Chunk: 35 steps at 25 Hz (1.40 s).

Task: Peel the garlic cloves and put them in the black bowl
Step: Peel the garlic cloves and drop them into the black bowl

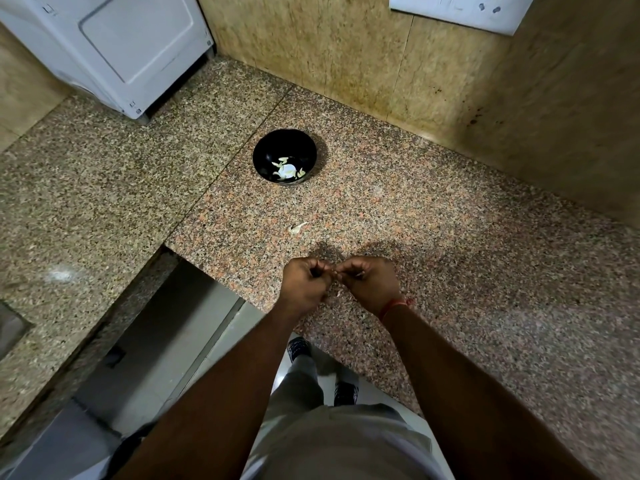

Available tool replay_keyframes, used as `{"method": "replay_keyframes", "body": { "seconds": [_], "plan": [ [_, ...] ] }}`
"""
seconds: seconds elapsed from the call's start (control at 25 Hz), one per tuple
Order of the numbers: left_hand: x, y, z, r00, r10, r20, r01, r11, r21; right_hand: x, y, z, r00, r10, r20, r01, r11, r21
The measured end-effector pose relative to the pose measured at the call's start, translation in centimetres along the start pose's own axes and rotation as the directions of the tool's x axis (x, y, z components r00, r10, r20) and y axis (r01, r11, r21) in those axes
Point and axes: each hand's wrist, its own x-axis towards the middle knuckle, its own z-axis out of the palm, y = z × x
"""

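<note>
We list: left hand (302, 285) and right hand (370, 283), fingers curled, pinching a small garlic clove (335, 270) near the speckled granite tabletop (450, 271) front edge; round black bowl (284, 156) holds pale cloves, well apart; loose clove (297, 228) between.

No writing — no label — can be read.
</note>
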Motion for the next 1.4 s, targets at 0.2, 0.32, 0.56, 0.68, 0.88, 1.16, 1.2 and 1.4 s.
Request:
{"method": "replay_keyframes", "body": {
  "seconds": [0.2,0.32,0.56,0.68,0.88,1.16,1.2,1.4],
  "plan": [
    [0.4,0.1,0.4,0.999,-0.040,-0.028,0.040,0.999,0.008,0.2,-0.2,0.1,0.997,-0.072,0.005,0.072,0.995,-0.075],
    [0.6,0.1,0.5,0.999,-0.046,-0.017,0.046,0.999,0.004,0.5,-0.2,0.2,0.998,-0.054,-0.021,0.054,0.999,0.009],
    [1.0,-0.1,0.7,0.996,-0.086,0.032,0.090,0.984,-0.154,0.3,-0.5,-0.2,0.973,0.229,0.040,-0.216,0.827,0.519],
    [1.2,-0.5,0.7,0.995,-0.092,0.028,0.094,0.988,-0.119,0.3,-0.6,-0.5,0.928,0.354,0.119,-0.333,0.638,0.695],
    [2.0,-0.4,1.1,0.998,-0.056,-0.028,0.055,0.998,-0.012,0.6,-0.9,-0.8,0.871,0.452,0.192,-0.413,0.463,0.784],
    [1.4,1.0,1.5,0.983,0.181,-0.044,-0.173,0.974,0.145,0.8,-0.6,-0.8,0.809,0.531,0.250,-0.481,0.355,0.802],
    [1.3,1.2,1.6,0.970,0.239,-0.034,-0.229,0.956,0.182,0.9,-0.6,-0.8,0.800,0.544,0.254,-0.489,0.344,0.802],
    [1.4,1.2,1.9,0.929,0.370,-0.028,-0.342,0.883,0.322,1.1,-0.8,-0.6,0.757,0.596,0.267,-0.513,0.289,0.808]
  ]
}}
